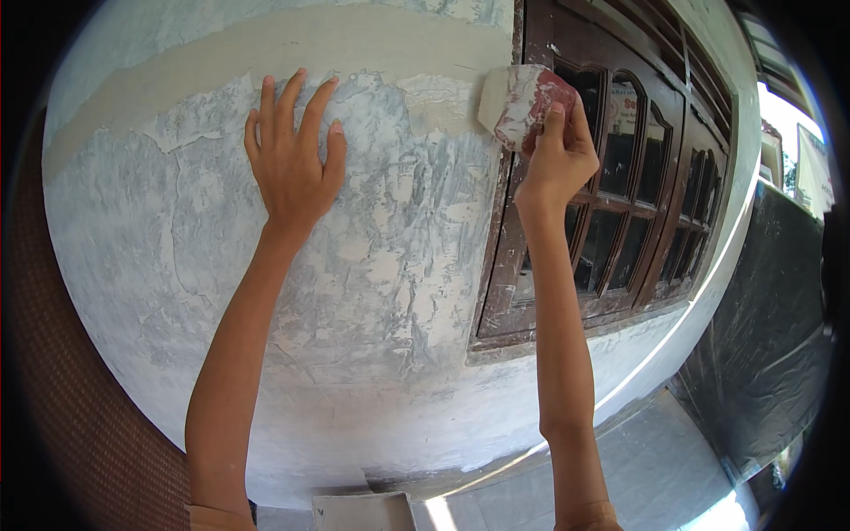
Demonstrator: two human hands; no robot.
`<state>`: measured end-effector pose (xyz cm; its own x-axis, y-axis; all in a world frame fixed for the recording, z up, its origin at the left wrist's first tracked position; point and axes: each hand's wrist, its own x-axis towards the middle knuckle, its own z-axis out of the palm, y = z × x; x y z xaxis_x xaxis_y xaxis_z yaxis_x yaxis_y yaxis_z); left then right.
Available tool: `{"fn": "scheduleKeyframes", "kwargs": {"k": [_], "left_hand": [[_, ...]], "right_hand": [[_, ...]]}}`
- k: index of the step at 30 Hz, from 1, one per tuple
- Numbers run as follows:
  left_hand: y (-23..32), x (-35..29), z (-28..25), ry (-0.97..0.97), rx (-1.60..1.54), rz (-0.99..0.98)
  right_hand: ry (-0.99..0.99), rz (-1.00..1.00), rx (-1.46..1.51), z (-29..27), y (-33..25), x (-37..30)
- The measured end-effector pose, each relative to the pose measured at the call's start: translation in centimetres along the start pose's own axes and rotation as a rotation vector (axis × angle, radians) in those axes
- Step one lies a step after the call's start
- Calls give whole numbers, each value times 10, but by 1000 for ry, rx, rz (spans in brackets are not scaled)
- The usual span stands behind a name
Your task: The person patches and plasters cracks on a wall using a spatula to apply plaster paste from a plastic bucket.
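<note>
My left hand (297, 164) has its fingers spread against the patchy grey-white wall (354, 274), just under a smooth beige band of putty (301, 44). In my right hand (562, 168) is a putty scraper (524, 102), a wide flat blade with a red part smeared with white. Thumb and fingers pinch its red side. The scraper's pale edge lies at the wall's right end, beside the brown wooden window frame (498, 257). A rougher patch of putty (438, 102) shows left of the blade.
Brown shutters with small glass panes (624, 168) fill the right. Below stands a pale tray-like thing (363, 511), partly cut off. Black sheeting (753, 327) hangs at the far right, over a grey floor (646, 460). Brown woven-looking material (80, 354) borders the left.
</note>
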<state>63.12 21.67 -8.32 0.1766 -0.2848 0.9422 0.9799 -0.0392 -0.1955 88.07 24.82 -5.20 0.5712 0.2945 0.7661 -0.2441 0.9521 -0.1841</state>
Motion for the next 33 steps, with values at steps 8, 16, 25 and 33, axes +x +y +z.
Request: {"fn": "scheduleKeyframes", "kwargs": {"k": [8,16,25,33], "left_hand": [[-7,-2,2,31,-3,7],[-6,-2,4,31,10,22],[-7,-2,3,48,9,10],[-12,-4,3,54,23,10]], "right_hand": [[-34,-209,-179,0,29,-19],[-47,-20,-65,-2,14,-16],[-9,-3,-87,-40,9,2],[-56,-30,-149,-16,23,-19]]}}
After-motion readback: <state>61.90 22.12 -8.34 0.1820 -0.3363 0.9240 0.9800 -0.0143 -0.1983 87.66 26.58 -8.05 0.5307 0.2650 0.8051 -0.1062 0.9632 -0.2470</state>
